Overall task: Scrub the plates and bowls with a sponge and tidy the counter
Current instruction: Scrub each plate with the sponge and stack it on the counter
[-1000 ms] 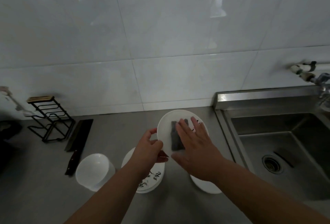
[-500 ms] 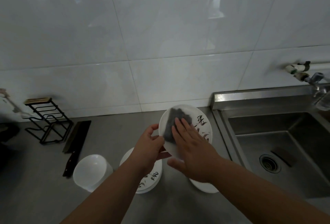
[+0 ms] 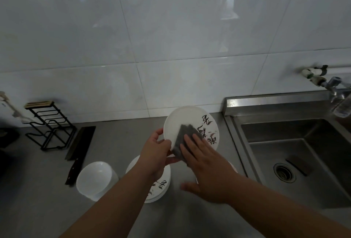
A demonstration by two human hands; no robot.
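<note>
Round, glossy white plate [image 3: 182, 120] with black brush lettering, held tilted above the matt steel counter [image 3: 117, 142]. The left hand [image 3: 154, 152] grips its rim; the right hand [image 3: 207, 169], fingers flat, presses a coarse grey sponge [image 3: 183, 135] against its face. Compared with half a second earlier, the sponge lies lower, baring more lettering.

Head-worn camera looks down, close over counter [image 3: 117, 142].
</note>
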